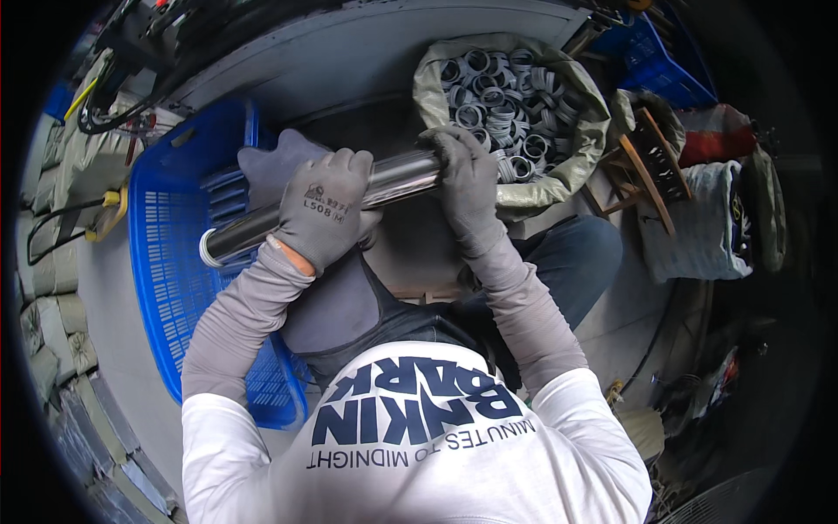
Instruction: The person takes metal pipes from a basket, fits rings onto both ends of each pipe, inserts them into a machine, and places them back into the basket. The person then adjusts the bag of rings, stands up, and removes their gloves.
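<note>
A shiny metal tube (pixel 401 181) lies slantwise across my lap, its right end higher in the picture than its left. Around the tube's left end sits a white ring (pixel 208 249). My left hand (pixel 323 210), in a grey glove, is wrapped over the middle of the tube. At the right end, my right hand (pixel 464 183), also gloved in grey, closes round the tube with bent fingers and hides that end. Under the tube, a grey pad (pixel 336 306) covers my left leg.
On the left stands a blue plastic basket (pixel 166 288) with several dark tubes (pixel 225 194) in it. An open woven sack (pixel 546 192) of grey-white rings is ahead to the right. Beyond it are a wooden stool (pixel 642 175) and a blue crate (pixel 659 65). Wrapped bundles (pixel 61 336) are stacked far left.
</note>
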Demonstrator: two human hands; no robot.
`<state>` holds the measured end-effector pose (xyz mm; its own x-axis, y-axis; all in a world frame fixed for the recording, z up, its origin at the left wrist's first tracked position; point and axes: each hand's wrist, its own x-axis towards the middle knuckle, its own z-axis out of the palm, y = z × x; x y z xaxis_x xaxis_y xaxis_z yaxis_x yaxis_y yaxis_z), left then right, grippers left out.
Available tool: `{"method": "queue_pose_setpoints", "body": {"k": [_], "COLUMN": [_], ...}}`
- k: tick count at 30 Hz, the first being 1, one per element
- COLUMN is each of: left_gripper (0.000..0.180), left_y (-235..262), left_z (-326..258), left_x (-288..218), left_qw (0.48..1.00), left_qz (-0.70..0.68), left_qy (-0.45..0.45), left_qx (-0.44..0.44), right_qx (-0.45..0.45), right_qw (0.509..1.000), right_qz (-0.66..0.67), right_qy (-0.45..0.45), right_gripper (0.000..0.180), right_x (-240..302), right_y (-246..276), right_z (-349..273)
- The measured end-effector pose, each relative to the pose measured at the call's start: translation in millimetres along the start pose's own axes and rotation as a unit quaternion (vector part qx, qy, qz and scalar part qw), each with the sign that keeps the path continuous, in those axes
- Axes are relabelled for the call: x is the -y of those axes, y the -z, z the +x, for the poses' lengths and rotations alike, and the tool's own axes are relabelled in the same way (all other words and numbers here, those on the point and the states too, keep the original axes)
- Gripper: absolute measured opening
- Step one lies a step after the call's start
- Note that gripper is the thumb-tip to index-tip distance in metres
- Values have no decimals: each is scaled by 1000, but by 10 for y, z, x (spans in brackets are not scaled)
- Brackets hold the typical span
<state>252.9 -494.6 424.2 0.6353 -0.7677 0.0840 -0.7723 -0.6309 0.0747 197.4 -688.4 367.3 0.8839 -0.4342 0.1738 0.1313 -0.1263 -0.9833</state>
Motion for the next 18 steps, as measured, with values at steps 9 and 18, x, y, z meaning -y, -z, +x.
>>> {"method": "queue_pose_setpoints", "body": {"k": [9,18], "left_gripper": [69,59], "left_y": [213,15], "left_z": [-227,-311], "left_x": [229,413], "left_qw": [998,993], "left_qz": [-11,-41], "left_qy": [58,86], "left_qx": [13,-62], "right_qx": [55,220], "right_qw": [938,728], "right_qz": [-230,-646], "right_qy": [254,-60], "right_gripper": [46,32], "right_x": [-486,-1800], "right_y": [414,945], "right_z": [512,974]}}
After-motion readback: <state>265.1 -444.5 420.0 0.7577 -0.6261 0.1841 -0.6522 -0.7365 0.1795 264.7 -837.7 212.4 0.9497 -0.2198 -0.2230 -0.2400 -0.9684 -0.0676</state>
